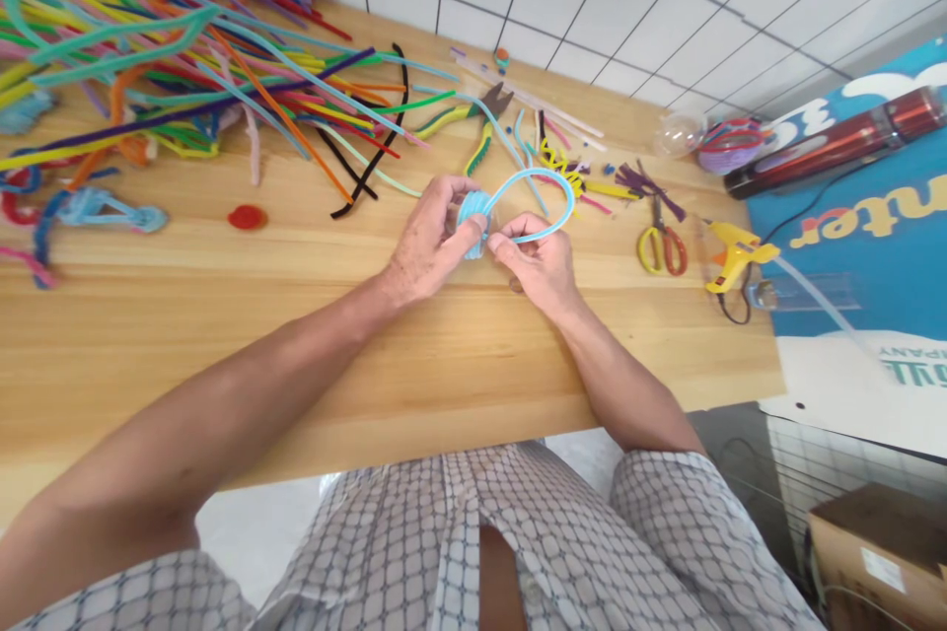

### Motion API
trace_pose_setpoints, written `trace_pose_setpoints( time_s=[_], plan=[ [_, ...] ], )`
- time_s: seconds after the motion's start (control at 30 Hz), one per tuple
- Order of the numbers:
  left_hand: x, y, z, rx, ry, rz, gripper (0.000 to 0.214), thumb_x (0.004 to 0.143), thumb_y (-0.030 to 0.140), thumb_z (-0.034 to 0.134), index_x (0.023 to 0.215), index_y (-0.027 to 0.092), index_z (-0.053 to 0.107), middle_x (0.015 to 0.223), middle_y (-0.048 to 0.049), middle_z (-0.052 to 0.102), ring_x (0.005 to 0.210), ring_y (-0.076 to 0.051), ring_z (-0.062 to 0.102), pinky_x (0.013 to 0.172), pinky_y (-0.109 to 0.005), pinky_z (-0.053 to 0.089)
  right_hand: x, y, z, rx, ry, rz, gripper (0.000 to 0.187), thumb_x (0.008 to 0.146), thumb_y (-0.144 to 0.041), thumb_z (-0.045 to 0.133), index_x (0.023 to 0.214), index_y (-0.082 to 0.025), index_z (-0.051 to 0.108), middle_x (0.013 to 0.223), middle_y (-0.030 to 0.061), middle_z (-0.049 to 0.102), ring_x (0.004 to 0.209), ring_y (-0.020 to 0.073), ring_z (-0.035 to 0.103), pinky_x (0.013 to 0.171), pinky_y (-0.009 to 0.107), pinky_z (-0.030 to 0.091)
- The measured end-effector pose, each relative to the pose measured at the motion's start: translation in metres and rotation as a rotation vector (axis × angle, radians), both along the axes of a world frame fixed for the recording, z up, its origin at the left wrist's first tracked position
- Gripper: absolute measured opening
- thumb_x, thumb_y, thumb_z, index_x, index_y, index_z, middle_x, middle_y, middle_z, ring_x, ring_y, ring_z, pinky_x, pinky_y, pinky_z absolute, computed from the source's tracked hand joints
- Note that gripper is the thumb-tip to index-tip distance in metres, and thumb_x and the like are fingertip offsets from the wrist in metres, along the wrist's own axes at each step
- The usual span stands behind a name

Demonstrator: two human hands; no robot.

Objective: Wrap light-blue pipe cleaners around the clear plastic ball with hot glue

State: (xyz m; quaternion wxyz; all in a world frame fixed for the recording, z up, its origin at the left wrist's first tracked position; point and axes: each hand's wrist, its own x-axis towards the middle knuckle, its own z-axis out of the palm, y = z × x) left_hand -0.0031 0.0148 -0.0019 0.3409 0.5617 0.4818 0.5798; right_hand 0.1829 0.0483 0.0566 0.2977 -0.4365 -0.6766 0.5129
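My left hand [438,235] is closed around a small bundle of light blue pipe cleaner [473,209] wound into a coil, its thumb pressing on the front. From the coil a free length of the same pipe cleaner [568,202] arches up and to the right in a wide loop. The lower end of that loop is pinched between the thumb and fingers of my right hand [539,261], close beside the coil. Both hands are just above the wooden table [473,345]. The fingers partly hide the coil.
Many coloured pipe cleaners [244,99] are heaped at the left. Green-yellow pliers [480,123] lie behind my hands. To the right are scissors [661,246], a yellow glue gun [740,256] and a red flask [836,143]. A red disc [247,217] and a blue pipe-cleaner piece [110,210] lie left.
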Motion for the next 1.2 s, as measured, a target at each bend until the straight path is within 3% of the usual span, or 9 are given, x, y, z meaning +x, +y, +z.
trace_pose_setpoints(
  time_s=[0.27, 0.47, 0.67, 0.8, 0.97, 1.1, 1.2],
  plan=[
    [0.0, 0.0, 0.001, -0.011, -0.018, -0.007, 0.041, 0.106, 0.054, 0.067, 0.135, 0.025, 0.06, 0.126, -0.0102, 0.072, 0.101, -0.022, 0.073, 0.082, -0.035, 0.063, 0.004, 0.005, -0.004, 0.043, -0.033, 0.089, 0.049, 0.085, -0.065, 0.087, 0.076, -0.025, 0.061, 0.067, -0.0044, 0.058, 0.06, 0.0115, 0.05, 0.052, 0.027, 0.038],
    [0.0, 0.0, -0.001, 0.005, -0.028, -0.001, 0.044, 0.106, 0.057, 0.068, 0.135, 0.026, 0.061, 0.125, -0.0099, 0.074, 0.099, -0.022, 0.075, 0.081, -0.036, 0.064, 0.008, 0.009, -0.006, 0.076, -0.086, 0.129, 0.031, 0.087, -0.048, 0.08, 0.078, -0.024, 0.063, 0.066, -0.004, 0.059, 0.061, 0.0122, 0.052, 0.053, 0.026, 0.04],
    [0.002, 0.0, -0.002, -0.005, -0.065, -0.007, 0.044, 0.107, 0.06, 0.067, 0.135, 0.027, 0.06, 0.119, -0.0078, 0.075, 0.098, -0.022, 0.074, 0.081, -0.035, 0.064, 0.014, 0.013, -0.01, 0.121, -0.095, 0.126, 0.029, 0.087, -0.048, 0.081, 0.08, -0.024, 0.065, 0.071, -0.0022, 0.063, 0.061, 0.0129, 0.055, 0.052, 0.027, 0.044],
    [0.001, 0.001, -0.003, 0.005, -0.062, 0.001, 0.043, 0.106, 0.061, 0.067, 0.134, 0.029, 0.06, 0.12, -0.0074, 0.073, 0.096, -0.021, 0.073, 0.08, -0.036, 0.064, 0.018, 0.02, -0.015, 0.109, -0.1, 0.034, 0.038, 0.086, -0.056, 0.086, 0.082, -0.024, 0.066, 0.072, -0.0027, 0.065, 0.062, 0.0127, 0.055, 0.057, 0.028, 0.049],
    [0.001, 0.001, -0.004, 0.009, -0.049, -0.001, 0.045, 0.107, 0.065, 0.066, 0.135, 0.03, 0.06, 0.121, -0.0078, 0.074, 0.097, -0.021, 0.073, 0.081, -0.037, 0.065, 0.034, 0.054, -0.037, 0.132, 0.141, -0.221, 0.048, 0.082, -0.064, 0.087, 0.104, -0.027, 0.066, 0.089, -0.0012, 0.069, 0.076, 0.016, 0.066, 0.071, 0.032, 0.059],
    [0.002, 0.001, -0.006, 0.011, -0.054, 0.007, 0.043, 0.108, 0.064, 0.066, 0.135, 0.03, 0.061, 0.12, -0.0073, 0.073, 0.095, -0.021, 0.073, 0.082, -0.039, 0.066, 0.051, 0.077, -0.045, 0.374, 0.169, -0.436, 0.047, 0.091, -0.059, 0.078, 0.123, -0.03, 0.06, 0.12, 0.008, 0.071, 0.104, 0.026, 0.073, 0.087, 0.044, 0.064],
    [0.002, 0.001, -0.006, 0.007, -0.057, 0.02, 0.042, 0.108, 0.062, 0.068, 0.134, 0.031, 0.061, 0.122, -0.0079, 0.072, 0.099, -0.022, 0.073, 0.079, -0.038, 0.066, 0.051, 0.064, -0.031, 0.612, 0.067, -0.479, 0.042, 0.1, -0.057, 0.068, 0.132, -0.031, 0.059, 0.136, 0.0119, 0.065, 0.116, 0.0303, 0.071, 0.096, 0.051, 0.064]
  ],
)
